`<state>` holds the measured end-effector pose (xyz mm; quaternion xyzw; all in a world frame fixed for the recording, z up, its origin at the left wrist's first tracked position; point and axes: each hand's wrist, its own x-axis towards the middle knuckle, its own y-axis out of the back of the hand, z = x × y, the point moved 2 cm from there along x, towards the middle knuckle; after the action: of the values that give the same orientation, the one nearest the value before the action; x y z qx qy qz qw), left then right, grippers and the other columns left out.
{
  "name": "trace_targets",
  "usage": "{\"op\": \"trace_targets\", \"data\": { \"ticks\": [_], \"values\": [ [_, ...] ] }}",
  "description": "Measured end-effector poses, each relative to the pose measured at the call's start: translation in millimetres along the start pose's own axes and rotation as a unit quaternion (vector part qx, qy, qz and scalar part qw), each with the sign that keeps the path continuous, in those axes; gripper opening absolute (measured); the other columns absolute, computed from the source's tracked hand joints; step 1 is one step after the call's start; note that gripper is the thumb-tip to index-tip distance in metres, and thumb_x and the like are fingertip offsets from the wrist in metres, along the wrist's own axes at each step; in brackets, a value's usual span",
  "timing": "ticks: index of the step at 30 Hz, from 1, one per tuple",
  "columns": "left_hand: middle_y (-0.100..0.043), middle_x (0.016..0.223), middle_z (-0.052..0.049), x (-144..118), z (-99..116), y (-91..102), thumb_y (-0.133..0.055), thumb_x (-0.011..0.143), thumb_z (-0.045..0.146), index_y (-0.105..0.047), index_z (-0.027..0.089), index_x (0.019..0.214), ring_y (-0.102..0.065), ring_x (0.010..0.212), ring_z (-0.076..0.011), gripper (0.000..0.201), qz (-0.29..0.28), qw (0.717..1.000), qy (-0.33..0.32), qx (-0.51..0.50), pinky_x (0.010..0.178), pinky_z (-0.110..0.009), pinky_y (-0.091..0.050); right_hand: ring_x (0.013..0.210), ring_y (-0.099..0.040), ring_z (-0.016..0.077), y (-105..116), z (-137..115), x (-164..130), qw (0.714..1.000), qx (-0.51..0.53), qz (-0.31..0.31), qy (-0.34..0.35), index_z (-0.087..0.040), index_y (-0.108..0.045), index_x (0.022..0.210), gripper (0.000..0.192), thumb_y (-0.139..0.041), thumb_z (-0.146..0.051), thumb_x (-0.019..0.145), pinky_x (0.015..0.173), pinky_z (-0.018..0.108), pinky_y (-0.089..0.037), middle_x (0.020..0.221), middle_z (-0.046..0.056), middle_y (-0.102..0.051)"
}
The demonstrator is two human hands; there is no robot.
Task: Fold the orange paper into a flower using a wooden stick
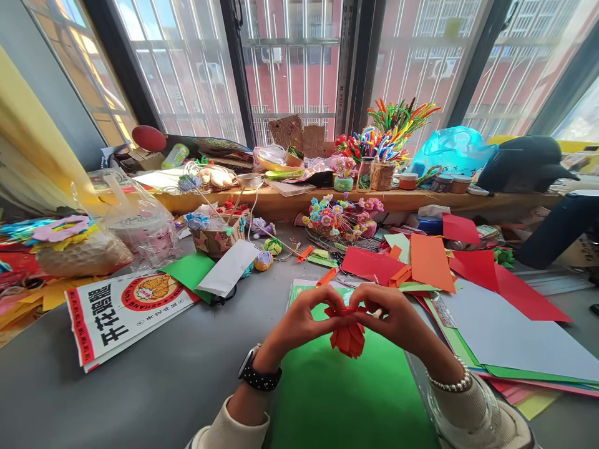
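Note:
Between my two hands hangs a red paper flower [349, 340] with layered petals, held above a green sheet [346, 399]. My left hand [313, 315] pinches its upper part from the left with thumb and forefinger. From the other side my right hand [390, 315] pinches the same part, its fingertips meeting those of the left. A small white tip shows by the right fingers; I cannot make out what it belongs to. The flower's top edge is partly hidden by the fingers.
Red paper [374, 265] and an orange sheet [430, 262] lie beyond my right hand. Stacked coloured paper [524, 337] is at right. A printed paper bag [135, 312] and a white paper strip [229, 268] lie left. Pipe-cleaner flowers [327, 215] stand behind.

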<state>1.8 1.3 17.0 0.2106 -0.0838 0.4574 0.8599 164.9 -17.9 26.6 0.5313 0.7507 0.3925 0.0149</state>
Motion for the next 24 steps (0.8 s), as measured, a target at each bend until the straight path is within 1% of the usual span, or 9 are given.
{"op": "trace_targets", "data": {
  "ticks": [2,4,8,11,14,19,24],
  "values": [
    [-0.056,0.074,-0.001,2,-5,-0.4,-0.063,0.069,0.026,-0.054,0.014,0.075,-0.053,0.072,-0.0119,0.016,-0.005,0.999,0.024,-0.04,0.069,-0.025,-0.043,0.048,-0.034,0.0066,1,4,1,1.0,-0.003,0.003,-0.029,-0.016,-0.054,0.074,0.006,-0.054,-0.022,0.076,0.043,0.019,-0.027,0.058,-0.004,-0.046],
    [-0.056,0.073,0.0,4,-10,-1.0,-0.065,0.068,0.025,-0.054,0.014,0.076,-0.052,0.07,-0.0109,0.017,-0.012,0.996,0.046,-0.074,0.068,-0.024,-0.043,0.046,-0.029,0.0063,2,7,2,0.999,0.004,-0.002,-0.041,-0.016,-0.053,0.073,0.007,-0.055,-0.022,0.075,0.042,0.019,-0.023,0.055,-0.005,-0.04],
    [-0.055,0.072,0.001,6,-16,-1.6,-0.068,0.065,0.025,-0.055,0.014,0.075,-0.051,0.068,-0.0095,0.02,-0.021,0.991,0.081,-0.109,0.065,-0.022,-0.041,0.047,-0.027,0.0063,3,10,3,0.997,0.038,-0.039,-0.054,-0.016,-0.052,0.073,0.01,-0.055,-0.026,0.073,0.042,0.019,-0.021,0.054,-0.006,-0.034],
    [-0.056,0.072,0.001,6,-18,-1.0,-0.068,0.064,0.025,-0.055,0.014,0.076,-0.052,0.069,-0.0099,0.02,-0.032,0.985,0.098,-0.138,0.065,-0.022,-0.041,0.047,-0.025,0.0064,3,12,3,0.995,0.052,-0.041,-0.071,-0.016,-0.05,0.071,0.014,-0.056,-0.029,0.072,0.042,0.019,-0.02,0.053,-0.007,-0.03],
    [-0.058,0.076,-0.001,6,-17,0.1,-0.067,0.066,0.025,-0.056,0.014,0.078,-0.053,0.073,-0.0111,0.02,-0.043,0.982,0.102,-0.156,0.067,-0.023,-0.042,0.046,-0.025,0.0062,2,13,3,0.993,0.069,-0.039,-0.087,-0.016,-0.049,0.071,0.017,-0.056,-0.031,0.072,0.041,0.019,-0.019,0.052,-0.007,-0.03],
    [-0.056,0.074,-0.001,6,-17,1.5,-0.068,0.064,0.027,-0.056,0.013,0.076,-0.052,0.07,-0.011,0.022,-0.025,0.984,0.099,-0.149,0.064,-0.022,-0.041,0.047,-0.025,0.006,1,15,4,0.993,0.066,-0.052,-0.082,-0.015,-0.053,0.074,0.012,-0.058,-0.025,0.069,0.041,0.019,-0.018,0.052,-0.008,-0.029],
    [-0.056,0.076,-0.002,5,-19,0.4,-0.066,0.066,0.027,-0.055,0.013,0.077,-0.053,0.072,-0.0115,0.022,-0.017,0.987,0.081,-0.135,0.066,-0.023,-0.042,0.046,-0.024,0.0053,-1,19,4,0.993,0.078,-0.044,-0.083,-0.016,-0.051,0.076,0.011,-0.058,-0.019,0.068,0.04,0.018,-0.018,0.051,-0.009,-0.029]
  ]
}}
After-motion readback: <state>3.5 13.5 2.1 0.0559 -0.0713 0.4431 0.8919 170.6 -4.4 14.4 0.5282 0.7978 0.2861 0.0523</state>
